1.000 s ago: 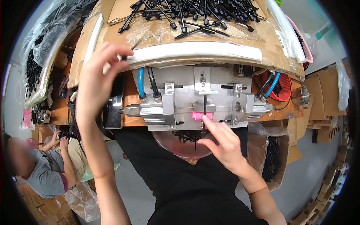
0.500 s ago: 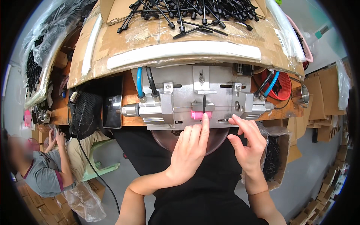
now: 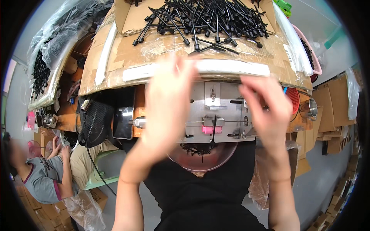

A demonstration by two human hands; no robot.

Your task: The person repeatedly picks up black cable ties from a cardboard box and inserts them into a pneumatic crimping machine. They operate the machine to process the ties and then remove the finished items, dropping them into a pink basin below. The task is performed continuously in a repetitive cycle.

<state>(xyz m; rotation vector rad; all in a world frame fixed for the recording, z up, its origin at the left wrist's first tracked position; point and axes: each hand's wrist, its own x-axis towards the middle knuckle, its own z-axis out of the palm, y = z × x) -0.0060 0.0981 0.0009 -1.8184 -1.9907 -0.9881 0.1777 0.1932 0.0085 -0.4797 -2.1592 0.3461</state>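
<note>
My left hand (image 3: 165,104) and my right hand (image 3: 266,111) are raised in front of a metal fixture (image 3: 216,104), both blurred by motion, fingers spread, with nothing visible in them. Between them a thin black rod (image 3: 214,129) stands in the fixture's pink block (image 3: 208,129). Beneath the fixture a clear round bowl (image 3: 202,159) holds several black pieces. Above, a pile of black rods (image 3: 200,19) lies on a plastic-covered cardboard shelf (image 3: 115,65) edged with a white strip (image 3: 239,67).
A seated person (image 3: 42,181) works at the lower left. A black mesh pouch (image 3: 94,123) hangs left of the fixture. A metal cup (image 3: 310,109), a red basket (image 3: 293,98) and a pink basket (image 3: 312,54) are at the right. Cardboard boxes (image 3: 327,119) stand beyond.
Both hands have lifted from the pink block up in front of the fixture. A black rod now stands in the pink block.
</note>
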